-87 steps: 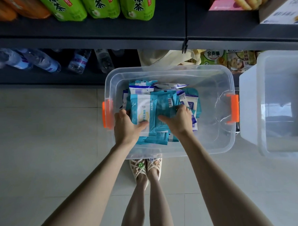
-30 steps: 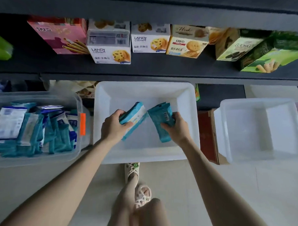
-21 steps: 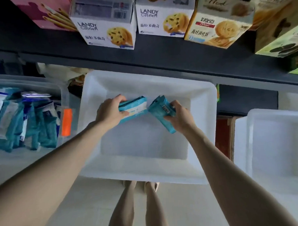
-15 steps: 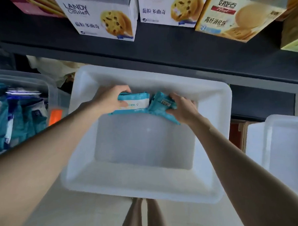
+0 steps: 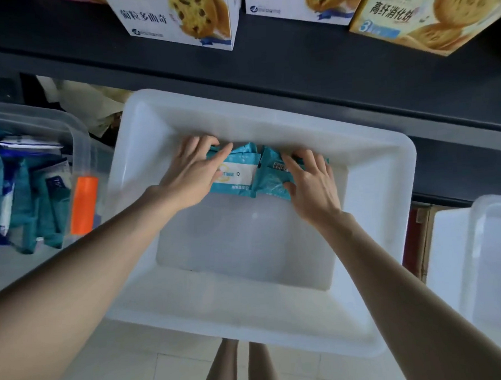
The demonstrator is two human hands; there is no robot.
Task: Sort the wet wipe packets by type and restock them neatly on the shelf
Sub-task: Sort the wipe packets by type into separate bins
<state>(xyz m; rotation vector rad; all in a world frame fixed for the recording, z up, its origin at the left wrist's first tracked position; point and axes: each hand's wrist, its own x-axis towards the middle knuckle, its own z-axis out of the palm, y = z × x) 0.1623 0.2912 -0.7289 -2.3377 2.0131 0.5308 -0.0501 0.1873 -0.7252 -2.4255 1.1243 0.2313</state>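
Note:
Two teal wet wipe packets stand side by side against the far wall of a white bin (image 5: 249,313). The left packet (image 5: 240,174) shows a white label; my left hand (image 5: 191,172) grips its left end, fingers over the top edge. The right packet (image 5: 272,181) shows a barcode; my right hand (image 5: 312,184) holds it with fingers spread across its face and thumb under its lower edge. The two packets touch in the middle. The rest of the bin floor is bare.
A clear bin with an orange handle (image 5: 85,202) sits at the left, holding several teal and blue packets (image 5: 23,205). Another white bin (image 5: 476,266) is at the right. A dark shelf (image 5: 296,73) above carries cookie boxes (image 5: 184,17). My legs show below.
Both hands took packets from the clear bin, carried them right over the white bin, then lowered them to its far wall. My view has moved closer to the bin.

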